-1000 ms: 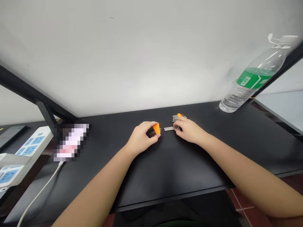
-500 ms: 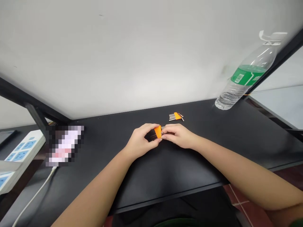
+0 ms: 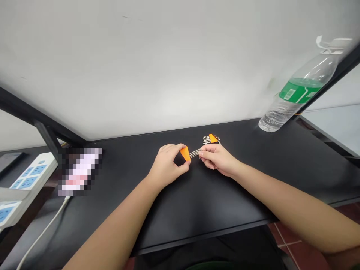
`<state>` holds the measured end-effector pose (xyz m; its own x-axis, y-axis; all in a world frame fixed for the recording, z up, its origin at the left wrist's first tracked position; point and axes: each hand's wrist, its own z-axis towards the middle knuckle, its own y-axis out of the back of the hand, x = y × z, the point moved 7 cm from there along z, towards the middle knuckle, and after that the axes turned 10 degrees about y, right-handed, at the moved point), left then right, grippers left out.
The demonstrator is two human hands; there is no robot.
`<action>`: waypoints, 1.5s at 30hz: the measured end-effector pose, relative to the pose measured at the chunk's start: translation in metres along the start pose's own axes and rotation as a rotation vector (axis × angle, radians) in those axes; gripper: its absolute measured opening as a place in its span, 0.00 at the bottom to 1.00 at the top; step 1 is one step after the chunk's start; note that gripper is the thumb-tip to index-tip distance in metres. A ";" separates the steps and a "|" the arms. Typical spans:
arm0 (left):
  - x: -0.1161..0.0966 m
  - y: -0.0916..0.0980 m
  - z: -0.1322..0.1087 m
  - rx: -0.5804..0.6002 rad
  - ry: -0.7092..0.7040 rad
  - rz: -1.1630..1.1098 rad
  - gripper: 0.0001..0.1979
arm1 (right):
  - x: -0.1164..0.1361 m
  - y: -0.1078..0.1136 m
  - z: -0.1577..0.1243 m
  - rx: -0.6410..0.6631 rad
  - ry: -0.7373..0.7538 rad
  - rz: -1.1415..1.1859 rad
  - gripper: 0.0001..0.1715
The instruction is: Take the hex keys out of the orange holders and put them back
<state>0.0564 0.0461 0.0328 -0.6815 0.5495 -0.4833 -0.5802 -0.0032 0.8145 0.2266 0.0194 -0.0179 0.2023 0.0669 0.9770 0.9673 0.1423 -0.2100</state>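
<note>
Over the black table, my left hand (image 3: 168,165) is closed, with thumb and fingers pinching the orange hex key holder (image 3: 185,153) by its opposite edges. Several thin metal hex keys (image 3: 194,153) stick out of the holder's right side. Their right ends are in the closed fingers of my right hand (image 3: 215,159), which partly hide them. Just behind my right hand, a second orange holder (image 3: 213,138) lies on the table with a row of metal hex keys in it.
A clear plastic bottle (image 3: 300,90) with a green label stands at the back right against the wall. On the left lie a blurred-out phone (image 3: 80,172) with a white cable (image 3: 42,236) and a white power strip (image 3: 30,183). Black table (image 3: 213,210) lies under my hands.
My right hand has moved right, away from the holder, drawing the hex keys partway out of its right side. My left hand still grips the holder. The view has shifted slightly.
</note>
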 end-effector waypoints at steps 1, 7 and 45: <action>0.003 0.001 0.001 0.001 -0.012 0.026 0.20 | 0.001 0.002 0.000 -0.018 -0.002 -0.002 0.21; 0.030 0.009 0.008 0.022 0.044 0.114 0.20 | 0.008 0.026 -0.002 -0.158 -0.016 -0.184 0.18; 0.028 0.007 0.009 0.042 0.112 0.032 0.18 | 0.029 0.015 -0.005 0.252 0.348 -1.337 0.07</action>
<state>0.0378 0.0688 0.0278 -0.7466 0.4527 -0.4875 -0.5394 0.0171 0.8419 0.2477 0.0190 0.0074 -0.7743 -0.4974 0.3912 0.4099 0.0768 0.9089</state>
